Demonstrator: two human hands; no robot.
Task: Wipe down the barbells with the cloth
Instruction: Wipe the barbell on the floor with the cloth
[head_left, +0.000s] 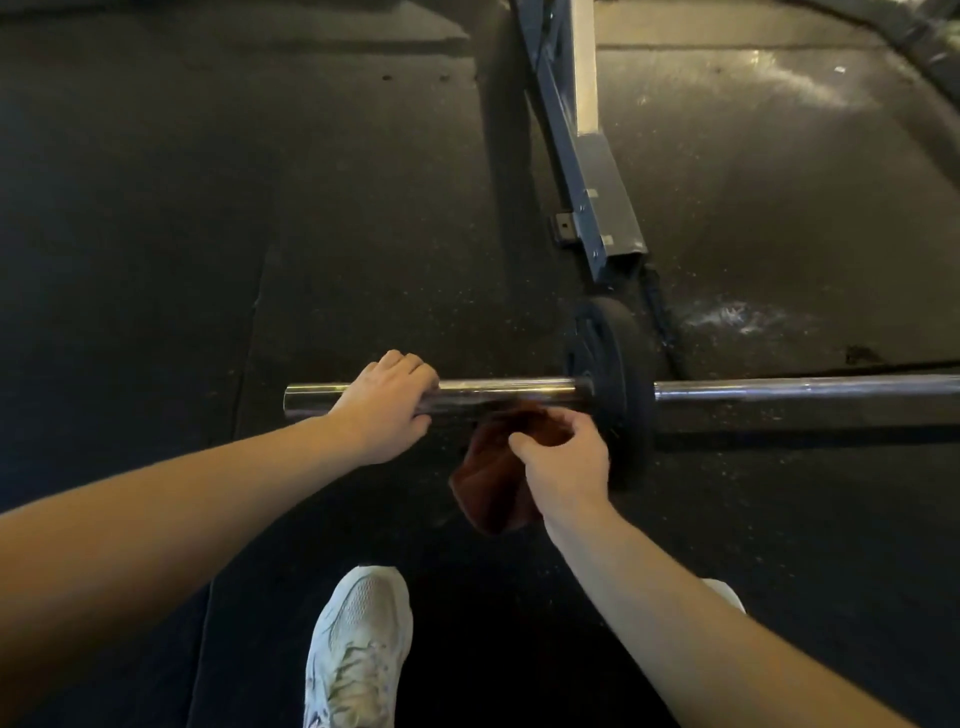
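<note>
Barbell (509, 392): lay on the floor across the middle of the view, from 9 o'clock to 3 o'clock. Its chrome sleeve ended toward 9 o'clock and its darker shaft left the view at 3 o'clock.
Plate (615, 364): one black disc was seated on the bar at the inner end of the sleeve, standing on edge on the floor.
Left hand (387, 405): was set on top of the sleeve, near its open end. The fingers were curled over the far side of the tube with the palm on top, clamped round the sleeve.
Cloth (493, 483): was dark reddish-brown and bunched, at 6 o'clock of the sleeve, between the left hand and the plate. Its upper edge lay against the underside of the tube, but contact could not be confirmed. The rest hung toward 7 o'clock.
Right hand (563, 462): was just below the sleeve, at 4 o'clock of the left hand. Thumb and fingers were drawn together, pinching the upper part of the cloth.
Floor (156, 208): was dark speckled rubber matting with seams, and a pale sheen showed toward 2 o'clock.
Frame (597, 197): a grey steel member lay on the floor at 12 o'clock of the plate, near it but apart, and ran up to the top edge.
Footwear: a white trainer (358, 649) was at 6 o'clock between the forearms. A second white shoe (727, 592) at 5 o'clock was mostly hidden behind the right forearm.
</note>
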